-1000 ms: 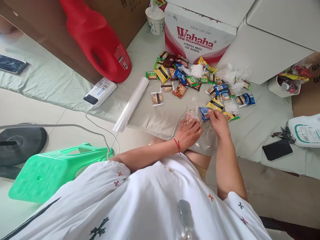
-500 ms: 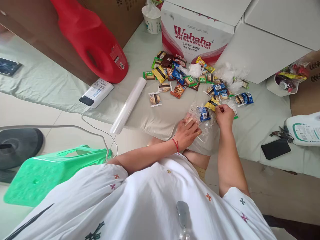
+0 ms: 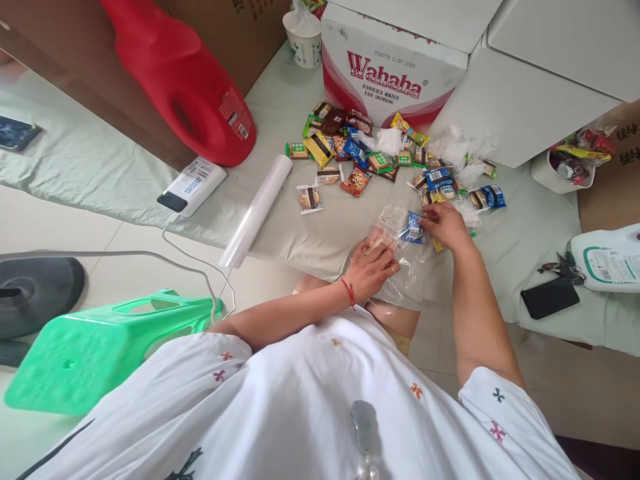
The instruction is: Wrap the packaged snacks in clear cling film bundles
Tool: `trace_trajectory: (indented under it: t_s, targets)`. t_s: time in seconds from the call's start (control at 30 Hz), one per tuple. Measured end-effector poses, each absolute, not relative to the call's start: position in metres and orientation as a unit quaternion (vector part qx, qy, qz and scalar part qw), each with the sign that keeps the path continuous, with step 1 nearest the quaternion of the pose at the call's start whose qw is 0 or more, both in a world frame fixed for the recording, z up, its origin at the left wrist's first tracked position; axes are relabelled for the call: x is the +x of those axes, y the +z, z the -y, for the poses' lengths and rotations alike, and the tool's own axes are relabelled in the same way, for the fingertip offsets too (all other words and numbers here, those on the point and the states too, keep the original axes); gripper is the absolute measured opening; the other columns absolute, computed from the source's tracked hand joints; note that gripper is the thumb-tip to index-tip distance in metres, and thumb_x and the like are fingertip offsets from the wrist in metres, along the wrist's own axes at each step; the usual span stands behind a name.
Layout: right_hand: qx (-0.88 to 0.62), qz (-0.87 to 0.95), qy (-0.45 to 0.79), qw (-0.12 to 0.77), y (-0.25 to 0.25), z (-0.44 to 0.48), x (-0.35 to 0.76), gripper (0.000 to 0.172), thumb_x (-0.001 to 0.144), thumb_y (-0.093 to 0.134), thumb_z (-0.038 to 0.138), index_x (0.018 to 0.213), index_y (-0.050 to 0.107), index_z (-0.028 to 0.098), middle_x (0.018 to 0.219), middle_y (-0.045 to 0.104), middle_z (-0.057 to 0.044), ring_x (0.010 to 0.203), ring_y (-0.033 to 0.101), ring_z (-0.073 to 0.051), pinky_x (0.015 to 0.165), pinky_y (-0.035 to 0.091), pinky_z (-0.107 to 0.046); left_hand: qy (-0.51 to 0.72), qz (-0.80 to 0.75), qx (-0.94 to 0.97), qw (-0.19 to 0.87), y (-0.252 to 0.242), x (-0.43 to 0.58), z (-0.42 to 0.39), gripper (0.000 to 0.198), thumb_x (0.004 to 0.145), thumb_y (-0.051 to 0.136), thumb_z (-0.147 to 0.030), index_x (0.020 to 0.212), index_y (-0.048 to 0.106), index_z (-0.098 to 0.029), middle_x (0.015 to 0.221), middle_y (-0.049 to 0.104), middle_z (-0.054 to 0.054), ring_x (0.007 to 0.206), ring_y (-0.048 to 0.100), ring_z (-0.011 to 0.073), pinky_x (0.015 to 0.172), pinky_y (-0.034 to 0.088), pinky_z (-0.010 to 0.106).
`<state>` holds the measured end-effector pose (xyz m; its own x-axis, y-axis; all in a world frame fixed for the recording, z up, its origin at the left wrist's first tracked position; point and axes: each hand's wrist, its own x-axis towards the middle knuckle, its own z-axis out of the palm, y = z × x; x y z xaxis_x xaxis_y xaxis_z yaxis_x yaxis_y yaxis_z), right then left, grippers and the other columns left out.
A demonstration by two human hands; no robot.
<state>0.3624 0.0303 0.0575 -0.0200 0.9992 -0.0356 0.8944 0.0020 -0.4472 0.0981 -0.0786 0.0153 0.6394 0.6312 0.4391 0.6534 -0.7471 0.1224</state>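
My left hand [image 3: 373, 270] is closed around the side of a clear plastic bag [image 3: 400, 277], pressing on a pinkish wrapped snack [image 3: 377, 241] beneath the film. Beside it, a blue snack packet [image 3: 413, 227] lies tilted at the bag's upper part. The bent fingers of my right hand [image 3: 447, 225] pinch the blue packet's right edge. Part of a yellow packet [image 3: 439, 246] peeks out below that hand. Past both hands spreads a loose pile of small wrapped biscuits [image 3: 357, 150], with a lone biscuit packet [image 3: 311, 199] nearer me.
A roll of clear film [image 3: 257, 212] lies left of the biscuits. Farther left stand a white power bank [image 3: 193, 187] with a cable and a red jug [image 3: 200, 100]. A Wahaha carton [image 3: 390, 73] backs the pile. On the right are a black phone [image 3: 550, 298], keys and a white bottle [image 3: 607, 260].
My right hand has left the yellow packet's former spot and come to the blue packet, which has turned. The yellow packet now shows below that hand. My left hand has barely moved.
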Motion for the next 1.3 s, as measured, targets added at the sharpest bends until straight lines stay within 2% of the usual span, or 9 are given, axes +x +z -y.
trace_trajectory:
  t_s: [0.1,0.2,0.3,0.57,0.7,0.87,1.0,1.2,1.3]
  targets:
    - [-0.769,0.594,0.113,0.208,0.063,-0.001,0.375,0.040,0.092,0.058,0.050,0.105,0.076,0.016,0.102,0.071,-0.013,0.088,0.064,-0.025,0.087,0.049,-0.038,-0.240,0.349,-0.906,0.017,0.017,0.098,0.079,0.022,0.101,0.052,-0.013,0.110,0.068,-0.025,0.132,0.071,0.007,0.135,0.055,0.0235,0.106,0.035,0.053]
    - [-0.837,0.510,0.133,0.150,0.058,0.049,0.364,0.056,0.098,0.040,0.065,0.083,0.071,0.020,0.077,0.068,-0.012,0.082,0.063,-0.027,0.078,0.046,-0.036,-0.235,0.338,-0.910,-0.034,0.025,0.094,0.079,0.021,0.105,0.050,-0.025,0.112,0.070,-0.023,0.133,0.070,0.010,0.135,0.055,0.0258,0.106,0.035,0.053]
    - [-0.845,0.483,0.182,0.138,0.044,0.094,0.333,0.057,0.094,0.043,0.073,0.076,0.064,0.022,0.077,0.067,-0.011,0.077,0.061,-0.025,0.073,0.044,-0.034,-0.227,0.309,-0.919,-0.089,0.034,0.086,0.074,0.027,0.106,0.047,-0.028,0.117,0.070,-0.022,0.137,0.069,0.011,0.136,0.054,0.0261,0.107,0.033,0.054]
    - [-0.736,0.306,0.373,0.475,0.032,0.091,0.276,0.029,0.077,0.063,0.047,0.070,0.045,0.025,0.063,0.050,0.006,0.053,0.048,-0.012,0.050,0.038,-0.026,-0.137,0.280,-0.941,-0.130,0.044,0.076,0.056,0.029,0.100,0.047,-0.015,0.112,0.074,-0.021,0.136,0.069,0.010,0.132,0.053,0.0272,0.095,0.033,0.050]
    - [-0.686,0.296,0.372,0.551,0.038,0.070,0.255,0.028,0.077,0.063,0.039,0.069,0.039,0.027,0.060,0.041,0.009,0.050,0.042,-0.010,0.046,0.032,-0.023,-0.117,0.293,-0.939,-0.133,0.045,0.078,0.056,0.032,0.102,0.046,-0.017,0.117,0.073,-0.023,0.139,0.067,0.010,0.132,0.052,0.0273,0.094,0.034,0.048]
    - [-0.704,0.462,0.259,0.472,0.040,0.057,0.227,0.019,0.086,0.059,0.036,0.076,0.048,0.025,0.074,0.051,0.003,0.066,0.050,-0.014,0.064,0.045,-0.028,-0.135,0.307,-0.929,-0.157,0.046,0.076,0.057,0.034,0.098,0.048,-0.015,0.115,0.076,-0.021,0.136,0.068,0.013,0.144,0.047,0.0294,0.100,0.040,0.048]
    - [-0.702,0.566,0.164,0.399,0.044,0.055,0.218,0.017,0.095,0.051,0.036,0.085,0.056,0.022,0.092,0.061,-0.004,0.084,0.058,-0.018,0.081,0.049,-0.033,-0.201,0.291,-0.901,-0.252,0.047,0.067,0.053,0.040,0.080,0.058,-0.013,0.114,0.078,-0.017,0.145,0.064,0.016,0.149,0.045,0.0332,0.115,0.042,0.051]
    - [-0.699,0.641,0.129,0.290,0.056,0.060,0.205,0.042,0.106,0.039,0.046,0.125,0.066,0.021,0.124,0.064,-0.013,0.110,0.064,-0.025,0.089,0.052,-0.036,-0.357,0.295,-0.669,-0.581,0.042,0.040,0.027,0.032,0.074,0.050,-0.019,0.091,0.077,-0.019,0.107,0.080,0.008,0.105,0.073,0.0259,0.099,0.057,0.042]
    - [-0.711,0.655,0.102,0.235,0.056,0.065,0.197,0.045,0.106,0.041,0.046,0.134,0.065,0.021,0.132,0.061,-0.016,0.112,0.062,-0.028,0.088,0.052,-0.037,-0.436,0.400,-0.535,-0.603,0.044,0.035,0.010,0.020,0.081,0.049,-0.026,0.078,0.067,-0.018,0.085,0.076,0.007,0.090,0.073,0.0225,0.087,0.058,0.039]
